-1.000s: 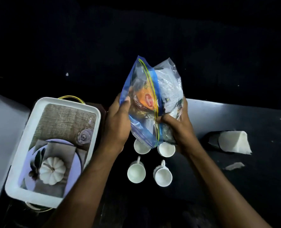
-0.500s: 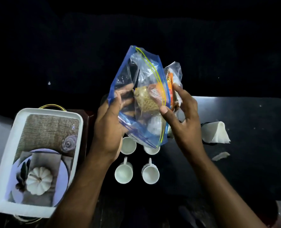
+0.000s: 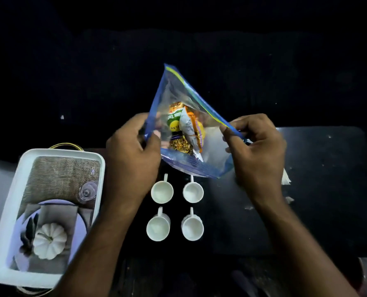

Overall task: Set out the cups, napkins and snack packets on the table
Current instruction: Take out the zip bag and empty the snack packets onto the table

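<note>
Stretched wider now, zip bag [image 3: 210,153] points up between left hand [image 3: 133,155], right hand [image 3: 257,146].

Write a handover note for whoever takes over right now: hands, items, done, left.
Left hand: gripping the left edge of the zip bag, held above the table.
Right hand: pinching the bag's zip edge on the right.
Snack packets: inside the bag, none out.
Cups: four, upright, two by two on the table under the bag.
Napkins: white stack on the table, mostly hidden behind the right hand.
Tray: at left, no task items in it.
Done: cups placed; napkins on the table.
Left: take the packets out and set them down.
</note>
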